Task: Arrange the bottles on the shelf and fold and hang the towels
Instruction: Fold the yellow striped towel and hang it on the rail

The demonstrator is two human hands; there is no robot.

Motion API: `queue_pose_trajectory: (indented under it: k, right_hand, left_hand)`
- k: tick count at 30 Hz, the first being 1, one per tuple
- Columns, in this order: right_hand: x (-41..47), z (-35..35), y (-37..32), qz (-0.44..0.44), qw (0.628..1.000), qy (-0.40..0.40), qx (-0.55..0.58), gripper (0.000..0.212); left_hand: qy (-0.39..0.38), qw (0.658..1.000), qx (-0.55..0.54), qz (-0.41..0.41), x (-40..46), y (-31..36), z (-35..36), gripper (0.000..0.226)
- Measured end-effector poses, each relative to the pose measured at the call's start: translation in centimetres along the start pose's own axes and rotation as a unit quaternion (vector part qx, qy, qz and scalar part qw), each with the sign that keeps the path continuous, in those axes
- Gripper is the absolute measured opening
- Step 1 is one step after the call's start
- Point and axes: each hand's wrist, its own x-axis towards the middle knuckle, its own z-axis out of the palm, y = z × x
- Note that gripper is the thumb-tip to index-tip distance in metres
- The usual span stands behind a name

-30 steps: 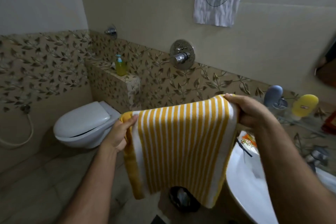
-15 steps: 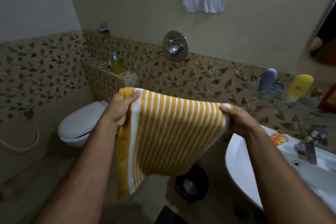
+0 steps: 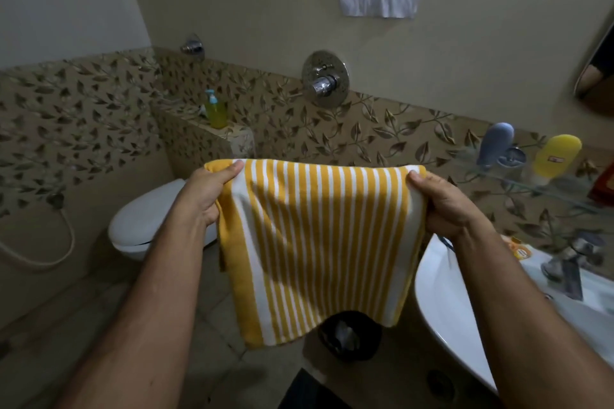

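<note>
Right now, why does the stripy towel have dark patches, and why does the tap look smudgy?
In the head view, dark shadows fall across the towel, held up by the left hand and right hand; the room is dim; the tap by the sink is blurred; the wide lens bends the edges.

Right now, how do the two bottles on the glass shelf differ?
The grey-blue bottle stands further left, near the towel; the yellow bottle stands right of it. The yellow bottle bears a small red label; the grey-blue bottle shows none. Both are rounded, lean rightward in this wide-angle view, and stand on the glass shelf.
</note>
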Motion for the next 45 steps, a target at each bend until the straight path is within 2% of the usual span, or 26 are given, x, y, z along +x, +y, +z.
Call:
queue_pose_trajectory:
  k: [3, 5, 7, 9, 11, 13, 17, 19, 22, 24, 26, 30, 34, 37, 40, 43, 45]
  right_hand:
    - [0.4, 0.8, -0.4, -0.001, 0.999, 0.027, -0.039, 0.018]
    - [0.9, 1.6, -1.1, 0.003, 0.997, 0.074, -0.026, 0.017]
    - [1.3, 3.0, -1.7, 0.005, 0.995, 0.104, 0.001, 0.020]
    - [1.8, 4.6, -1.9, 0.004, 0.993, 0.115, 0.012, 0.020]
    - [2.4, 5.4, -1.5, 0.019, 0.992, 0.128, 0.011, 0.017]
    - [2.6, 5.3, -1.0, 0.042, 0.989, 0.141, 0.000, 0.019]
    - [2.5, 3.8, -1.6, 0.054, 0.989, 0.137, -0.032, 0.023]
    - [2.5, 2.7, -2.9, 0.039, 0.993, 0.112, -0.024, 0.021]
    - [2.0, 1.2, -4.0, 0.029, 0.998, 0.051, 0.000, 0.030]
    - [1.4, 0.5, -3.0, 0.076, 0.992, 0.039, -0.093, 0.032]
    - [1.1, 0.1, -1.6, 0.101, 0.981, 0.052, -0.158, 0.022]
    - [0.8, 0.6, -1.5, 0.048, 0.981, 0.083, -0.166, 0.011]
    - [0.9, 1.0, -2.5, 0.002, 0.983, 0.060, -0.176, 0.011]
    - [1.0, 1.3, -2.6, -0.025, 0.982, 0.063, -0.178, 0.012]
    - [0.8, 1.5, -2.2, -0.044, 0.981, 0.078, -0.172, 0.012]
    - [0.6, 1.3, -1.9, -0.056, 0.983, 0.099, -0.142, 0.012]
    - [0.4, 1.0, -2.0, -0.056, 0.985, 0.097, -0.133, 0.012]
  left_hand:
    - [-0.012, 0.999, -0.023, -0.036, 0.1, -0.2, -0.8, 0.036]
    - [-0.051, 0.994, -0.092, -0.004, 0.0, -0.2, -1.3, 0.038]
    - [-0.083, 0.986, -0.144, 0.011, -0.1, -0.9, -1.7, 0.052]
    - [-0.096, 0.988, -0.116, -0.031, -0.4, -3.0, -1.8, 0.060]
    - [-0.087, 0.990, -0.098, -0.051, -0.4, -5.4, -2.1, 0.060]
    - [-0.063, 0.994, -0.086, -0.037, -0.2, -6.3, -2.2, 0.057]
    - [-0.055, 0.996, -0.071, -0.017, 0.1, -4.9, -2.0, 0.020]
    - [-0.081, 0.992, -0.097, 0.000, 0.1, -3.7, -1.7, 0.016]
    - [-0.100, 0.987, -0.120, 0.030, -0.2, -2.2, -1.2, 0.018]
    - [-0.090, 0.990, -0.099, 0.037, -0.1, -1.8, -1.0, 0.032]
    - [-0.082, 0.995, -0.047, 0.033, 0.3, -2.1, -0.9, 0.036]
    - [-0.054, 0.997, 0.045, 0.036, 0.8, -2.4, -1.3, 0.020]
    - [-0.018, 0.982, 0.175, 0.070, 1.5, -1.4, -1.5, 0.029]
    - [0.004, 0.973, 0.218, 0.074, 1.7, -1.0, -1.1, 0.038]
    - [0.015, 0.985, 0.171, 0.023, 1.7, -0.6, -0.4, 0.042]
    - [-0.049, 0.995, 0.080, -0.041, 1.6, -0.1, 0.1, 0.018]
    - [-0.085, 0.991, 0.098, -0.032, 1.5, 0.2, 0.1, 0.017]
